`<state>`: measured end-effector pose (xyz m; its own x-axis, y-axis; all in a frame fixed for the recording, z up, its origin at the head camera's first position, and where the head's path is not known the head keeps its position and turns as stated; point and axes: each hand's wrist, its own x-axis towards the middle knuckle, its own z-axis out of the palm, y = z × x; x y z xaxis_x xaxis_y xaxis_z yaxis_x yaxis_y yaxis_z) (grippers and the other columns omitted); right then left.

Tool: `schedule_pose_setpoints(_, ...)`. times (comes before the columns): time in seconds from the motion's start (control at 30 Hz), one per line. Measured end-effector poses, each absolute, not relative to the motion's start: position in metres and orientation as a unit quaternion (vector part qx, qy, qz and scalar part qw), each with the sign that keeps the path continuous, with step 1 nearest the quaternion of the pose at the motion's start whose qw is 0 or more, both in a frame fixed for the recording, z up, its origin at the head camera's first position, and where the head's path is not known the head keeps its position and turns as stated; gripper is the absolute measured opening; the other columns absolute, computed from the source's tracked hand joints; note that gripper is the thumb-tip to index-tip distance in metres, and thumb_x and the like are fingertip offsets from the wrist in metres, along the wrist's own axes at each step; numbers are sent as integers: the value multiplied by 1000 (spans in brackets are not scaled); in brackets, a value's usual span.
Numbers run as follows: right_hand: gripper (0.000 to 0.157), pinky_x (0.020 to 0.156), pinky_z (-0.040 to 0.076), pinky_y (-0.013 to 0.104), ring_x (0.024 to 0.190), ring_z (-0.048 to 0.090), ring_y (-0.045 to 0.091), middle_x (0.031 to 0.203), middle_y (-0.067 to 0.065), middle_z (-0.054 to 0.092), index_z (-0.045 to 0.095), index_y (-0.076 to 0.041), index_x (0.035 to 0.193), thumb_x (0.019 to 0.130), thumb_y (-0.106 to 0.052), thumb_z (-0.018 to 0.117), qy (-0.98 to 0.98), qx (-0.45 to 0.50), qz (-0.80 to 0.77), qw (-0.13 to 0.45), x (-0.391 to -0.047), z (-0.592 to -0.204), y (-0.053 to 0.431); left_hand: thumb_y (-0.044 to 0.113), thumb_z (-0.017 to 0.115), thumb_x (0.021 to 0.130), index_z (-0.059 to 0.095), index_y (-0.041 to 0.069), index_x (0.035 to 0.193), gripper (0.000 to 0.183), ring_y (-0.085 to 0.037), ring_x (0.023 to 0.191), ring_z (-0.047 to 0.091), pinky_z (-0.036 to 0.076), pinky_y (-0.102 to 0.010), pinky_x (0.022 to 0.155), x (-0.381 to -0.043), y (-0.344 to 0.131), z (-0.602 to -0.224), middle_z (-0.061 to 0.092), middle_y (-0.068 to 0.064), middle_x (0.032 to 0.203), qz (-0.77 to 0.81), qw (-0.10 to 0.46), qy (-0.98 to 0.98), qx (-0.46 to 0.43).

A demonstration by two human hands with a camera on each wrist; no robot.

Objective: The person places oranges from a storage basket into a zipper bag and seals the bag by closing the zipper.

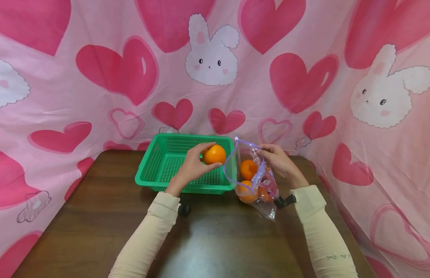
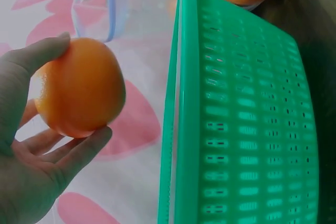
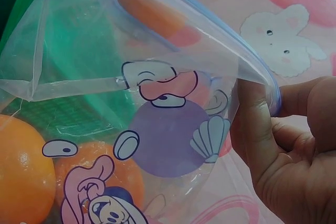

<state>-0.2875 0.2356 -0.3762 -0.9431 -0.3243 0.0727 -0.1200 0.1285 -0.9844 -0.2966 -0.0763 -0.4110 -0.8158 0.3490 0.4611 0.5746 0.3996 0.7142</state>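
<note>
My left hand (image 1: 193, 166) grips an orange (image 1: 215, 155) between thumb and fingers, above the right end of a green plastic basket (image 1: 143, 180). In the left wrist view the orange (image 2: 83, 88) is held clear of the basket rim (image 2: 188, 103). To the right, my right hand (image 1: 279, 161) pinches the edge of a clear zip bag (image 1: 267, 206) with a purple zip. The bag's mouth gapes toward the held orange. Several oranges (image 1: 248, 170) lie inside it. Cartoon prints on the bag (image 3: 170, 140) show in the right wrist view, with that hand (image 3: 289, 156) at the rim.
The basket and the bag stand side by side on a dark wooden table (image 1: 215, 239). A pink curtain (image 1: 215, 96) with hearts and rabbits hangs behind and around the table. Dark wrist devices (image 1: 184, 210) are worn at both cuffs.
</note>
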Motion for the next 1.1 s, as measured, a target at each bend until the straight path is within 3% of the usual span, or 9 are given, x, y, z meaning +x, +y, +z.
schedule_pose_setpoints(0.3,31,63,56,19,68,62,10,85,2,65,51,22,122,106,-5,47,744,-161,-644,73,-288,-378,235,28,85,84,60,14,141,64,-20,117,59,61,-41,88,-288,-69,-402,62,-1,137,-503,119,-793,-323)
schedule_pose_setpoints(0.73,33,69,59,21,71,64,10,86,0,65,52,20,125,107,-8,48,763,-151,-624,73,-289,-375,236,23,88,80,62,13,138,64,-20,121,57,58,-37,95,-286,-54,-395,60,-1,139,-477,121,-796,-352)
schedule_pose_setpoints(1.1,33,68,58,21,71,64,10,85,-1,65,54,17,126,107,-8,48,767,-150,-620,77,-287,-374,234,20,89,79,62,11,140,67,-26,123,58,57,-39,97,-282,-37,-397,58,-9,141,-447,126,-804,-371)
